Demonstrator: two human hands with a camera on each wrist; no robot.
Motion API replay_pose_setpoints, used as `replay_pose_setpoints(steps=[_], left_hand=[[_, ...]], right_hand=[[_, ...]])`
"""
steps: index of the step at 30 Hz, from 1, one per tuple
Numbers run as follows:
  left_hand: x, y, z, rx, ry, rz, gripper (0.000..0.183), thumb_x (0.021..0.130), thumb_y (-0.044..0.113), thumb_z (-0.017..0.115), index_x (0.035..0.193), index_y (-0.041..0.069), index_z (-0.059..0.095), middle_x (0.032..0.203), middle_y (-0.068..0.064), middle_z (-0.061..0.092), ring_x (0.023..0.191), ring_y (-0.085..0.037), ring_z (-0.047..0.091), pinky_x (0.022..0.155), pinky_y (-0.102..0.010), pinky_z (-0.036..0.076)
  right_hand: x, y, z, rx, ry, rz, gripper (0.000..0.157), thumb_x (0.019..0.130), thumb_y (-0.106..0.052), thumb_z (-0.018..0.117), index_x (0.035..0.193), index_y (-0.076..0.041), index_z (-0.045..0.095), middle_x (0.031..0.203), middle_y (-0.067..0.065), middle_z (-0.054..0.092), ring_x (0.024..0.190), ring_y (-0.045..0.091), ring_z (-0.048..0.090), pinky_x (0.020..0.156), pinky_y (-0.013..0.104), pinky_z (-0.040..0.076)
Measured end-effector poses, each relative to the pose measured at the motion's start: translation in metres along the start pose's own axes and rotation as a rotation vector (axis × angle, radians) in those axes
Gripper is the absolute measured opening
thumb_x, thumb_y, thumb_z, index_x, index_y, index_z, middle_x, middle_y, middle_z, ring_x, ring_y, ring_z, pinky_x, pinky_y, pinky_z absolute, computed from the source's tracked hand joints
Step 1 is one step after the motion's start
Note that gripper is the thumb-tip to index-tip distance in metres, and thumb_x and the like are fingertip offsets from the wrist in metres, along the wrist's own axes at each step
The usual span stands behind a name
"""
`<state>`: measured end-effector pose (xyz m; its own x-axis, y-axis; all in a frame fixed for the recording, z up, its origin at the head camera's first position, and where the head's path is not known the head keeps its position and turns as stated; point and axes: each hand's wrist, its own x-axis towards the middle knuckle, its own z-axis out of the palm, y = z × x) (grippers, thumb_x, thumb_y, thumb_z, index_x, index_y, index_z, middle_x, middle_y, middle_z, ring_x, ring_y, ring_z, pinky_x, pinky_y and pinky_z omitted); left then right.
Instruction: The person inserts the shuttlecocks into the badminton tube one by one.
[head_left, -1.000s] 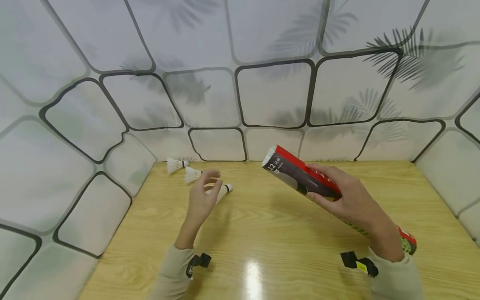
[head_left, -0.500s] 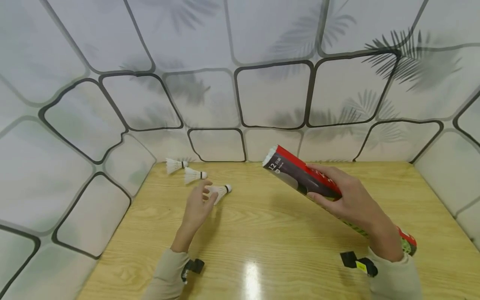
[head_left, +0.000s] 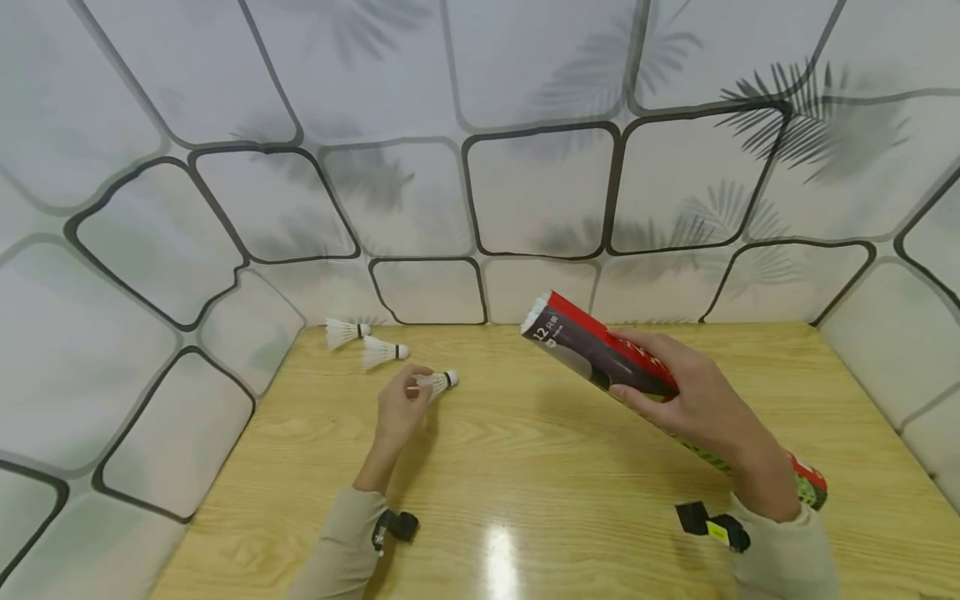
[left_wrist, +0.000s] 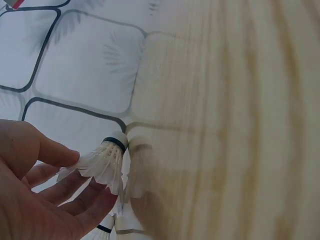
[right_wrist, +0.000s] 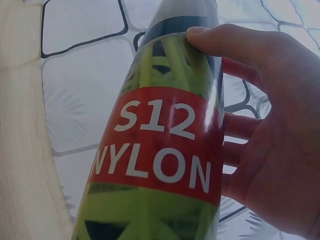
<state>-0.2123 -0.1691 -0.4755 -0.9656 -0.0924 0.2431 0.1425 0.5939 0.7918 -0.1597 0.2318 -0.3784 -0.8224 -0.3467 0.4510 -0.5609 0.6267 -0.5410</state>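
Observation:
My left hand [head_left: 397,414] pinches a white shuttlecock [head_left: 443,382] by its feather skirt, low over the table. In the left wrist view, the thumb lies on one side of the shuttlecock's skirt [left_wrist: 102,165] and the fingers on the other; its rounded base with a dark band points away from the palm. My right hand [head_left: 705,408] grips a shuttlecock tube [head_left: 581,340], tilted with its white end up toward the left. The right wrist view shows the tube's red band [right_wrist: 155,135] reading "S12 NYLON" over a green patterned part.
Two more shuttlecocks lie at the table's back left: one farther back [head_left: 345,332] and one nearer [head_left: 384,352]. The wooden table [head_left: 480,467] meets a patterned white wall [head_left: 547,192] at the back and sides.
My left hand has lowered to the nearest shuttlecock, and its thumb and fingers have closed on the skirt. The right hand and the tube have stayed nearly still.

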Motion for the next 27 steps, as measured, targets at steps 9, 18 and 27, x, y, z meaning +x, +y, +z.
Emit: replay_pose_setpoints(steps=[9, 18, 27], left_hand=[[0.006, 0.01, -0.004, -0.003, 0.005, 0.037, 0.018, 0.094, 0.0, 0.063, 0.107, 0.001, 0.074, 0.114, -0.019, 0.073, 0.097, -0.038, 0.071, 0.083, -0.051, 0.059], [0.019, 0.036, -0.01, -0.089, 0.008, 0.114, 0.015, 0.096, 0.002, 0.063, 0.108, 0.0, 0.072, 0.113, -0.018, 0.073, 0.101, -0.037, 0.071, 0.088, -0.052, 0.058], [0.029, 0.068, -0.016, -0.175, 0.082, 0.239, 0.012, 0.095, -0.002, 0.065, 0.104, -0.001, 0.072, 0.103, -0.017, 0.075, 0.085, -0.031, 0.072, 0.075, -0.042, 0.058]], right_hand=[[0.001, -0.001, -0.001, -0.003, -0.003, 0.011, 0.071, 0.087, -0.021, 0.084, 0.15, -0.025, 0.052, 0.137, 0.006, 0.061, 0.107, 0.024, 0.062, 0.079, 0.049, 0.057], [-0.001, -0.001, -0.002, 0.003, -0.003, 0.04, 0.071, 0.088, -0.024, 0.084, 0.151, -0.027, 0.051, 0.136, 0.006, 0.061, 0.106, 0.023, 0.061, 0.078, 0.048, 0.056], [-0.001, -0.002, -0.005, 0.003, -0.005, 0.06, 0.07, 0.089, -0.025, 0.083, 0.151, -0.027, 0.051, 0.138, 0.008, 0.06, 0.109, 0.027, 0.061, 0.079, 0.051, 0.056]])
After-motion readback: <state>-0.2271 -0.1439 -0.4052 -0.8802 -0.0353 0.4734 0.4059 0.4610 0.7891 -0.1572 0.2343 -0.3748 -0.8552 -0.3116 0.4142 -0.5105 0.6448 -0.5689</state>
